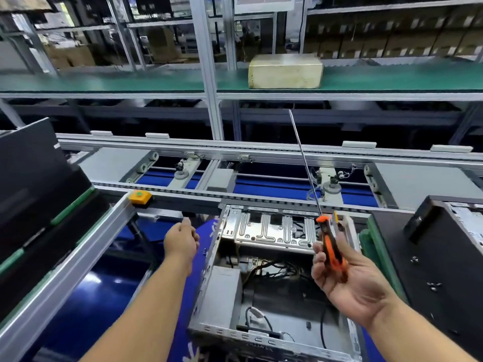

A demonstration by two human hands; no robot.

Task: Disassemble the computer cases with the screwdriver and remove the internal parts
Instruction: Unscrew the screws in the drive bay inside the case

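Note:
An open computer case (251,338) lies in front of me, its side panel off. Inside I see a grey power supply box (222,293), black cables (277,270) and a silver stamped drive bracket (266,228) at the far end. My right hand (347,280) is palm up above the case's right side and holds an orange and black screwdriver (330,246); its long shaft points up and away. My left hand (181,240) hovers left of the case with fingers curled; whether it holds anything is hidden.
A second dark case (444,257) stands at the right. A black panel (34,184) leans at the left on a green-edged pallet. An orange button box (140,197) sits on the conveyor rail. A beige box (285,71) rests on the green shelf behind.

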